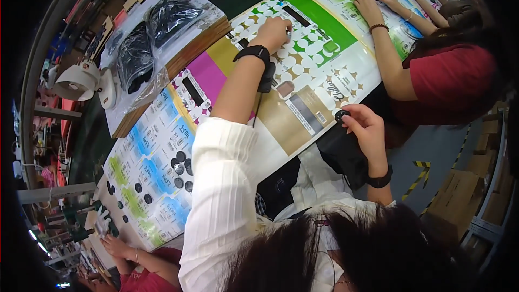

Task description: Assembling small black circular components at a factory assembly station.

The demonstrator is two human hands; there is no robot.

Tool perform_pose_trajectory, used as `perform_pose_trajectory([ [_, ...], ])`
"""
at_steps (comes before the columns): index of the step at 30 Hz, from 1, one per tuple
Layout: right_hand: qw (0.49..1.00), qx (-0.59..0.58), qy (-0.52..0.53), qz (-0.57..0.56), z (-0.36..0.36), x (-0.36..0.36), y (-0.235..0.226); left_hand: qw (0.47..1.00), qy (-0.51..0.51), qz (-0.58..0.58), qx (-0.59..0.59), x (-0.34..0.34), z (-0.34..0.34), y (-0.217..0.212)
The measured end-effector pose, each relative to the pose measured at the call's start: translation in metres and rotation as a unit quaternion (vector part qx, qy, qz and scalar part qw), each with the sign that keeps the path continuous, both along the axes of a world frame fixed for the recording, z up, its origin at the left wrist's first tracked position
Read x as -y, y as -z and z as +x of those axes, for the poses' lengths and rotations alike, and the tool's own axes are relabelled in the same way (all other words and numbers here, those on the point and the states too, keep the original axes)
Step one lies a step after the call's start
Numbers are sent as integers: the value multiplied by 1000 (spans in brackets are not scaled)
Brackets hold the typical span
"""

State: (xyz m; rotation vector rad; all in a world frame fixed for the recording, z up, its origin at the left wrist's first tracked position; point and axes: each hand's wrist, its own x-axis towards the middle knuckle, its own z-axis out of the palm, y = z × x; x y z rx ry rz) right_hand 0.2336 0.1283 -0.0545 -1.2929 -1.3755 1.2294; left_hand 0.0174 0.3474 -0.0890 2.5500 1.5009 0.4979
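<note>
Dark hair fills the lower edge closest to the lens, and past it a white ribbed sleeve (224, 194) runs up to the left hand (273, 32), which wears a black wrist strap (252, 52); its fingers (282, 26) are curled together and pressed down on the printed sheet (303, 70), apparently nipping something small and pale at their tips, though it is too small to tell what. Nearer the body, the right hand (367, 130) has thumb and forefinger pinched on a small round black disc (340, 116), held just above the near edge of the counter (281, 146), with a black band on that wrist. That disc looks light, rigid and smooth, so by my judgement a rim-to-rim pinch suits it best, as the flat faces could slip. Left of the sleeve, well apart from both hands, more black discs (181, 170) lie loose on blue and green printed cards (146, 184). Beyond the left fingers, bagged black parts (157, 38) sit on a board. Far right of them, another person's hands (378, 0) work at a cluster of dark discs, and a third person's hand (116, 246) rests at the lower left
</note>
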Motion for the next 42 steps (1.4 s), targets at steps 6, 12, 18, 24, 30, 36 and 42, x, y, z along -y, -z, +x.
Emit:
perform_pose_trajectory([
  [6,992,-116,-42,25,-21,-15,-9,995,-57,19,-86,48,-17,-28],
  [12,967,-100,-148,181,-64,-22,-39,982,-125,20,138,186,-53,-75],
  [18,945,-141,-240,174,-100,-7,-50,792,-258,-123,540,281,-29,-98],
  [24,945,-186,-218,160,-121,14,-44,688,-241,-35,684,303,-8,-88],
  [30,907,20,-236,349,-117,16,-39,711,-250,-16,657,315,-11,-81],
  [36,847,69,-275,450,-113,10,-39,693,-252,-75,671,319,-19,-86],
  [42,837,60,-247,484,-112,7,-46,662,-165,-153,715,329,-34,-95],
])
